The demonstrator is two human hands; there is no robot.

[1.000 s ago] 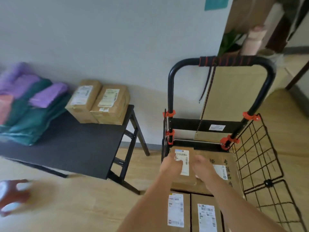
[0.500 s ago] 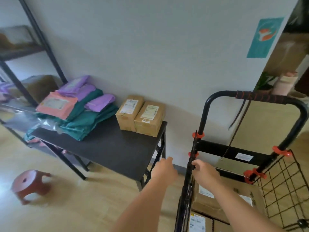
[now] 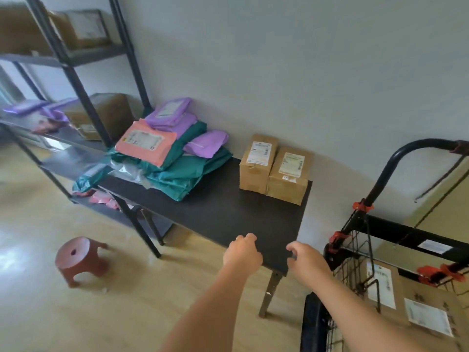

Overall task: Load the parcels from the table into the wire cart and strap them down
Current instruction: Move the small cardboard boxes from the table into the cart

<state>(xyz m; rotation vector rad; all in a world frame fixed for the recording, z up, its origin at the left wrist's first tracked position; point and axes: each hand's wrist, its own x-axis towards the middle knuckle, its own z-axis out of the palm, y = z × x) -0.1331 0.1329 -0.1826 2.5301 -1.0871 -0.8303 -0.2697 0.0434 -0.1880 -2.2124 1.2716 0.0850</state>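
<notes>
Two brown cardboard boxes [image 3: 275, 168] with white labels stand side by side at the right end of the black table [image 3: 228, 214]. Left of them lies a heap of soft mailers [image 3: 172, 148] in teal, purple and pink. My left hand [image 3: 242, 252] and my right hand [image 3: 305, 260] hover over the table's near right corner, fingers loosely curled, holding nothing. The black wire cart [image 3: 360, 260] with orange clips stands at the right, with labelled cardboard parcels [image 3: 411, 301] inside it.
A black metal shelving rack [image 3: 76, 80] with boxes and mailers stands at the left, behind the table. A small red stool [image 3: 77, 260] sits on the wooden floor. A strap [image 3: 441, 179] hangs from the cart's handle.
Both hands have left the parcel in the cart and moved left, out over the table's corner. The view has swung left from the cart toward the table and shelves.
</notes>
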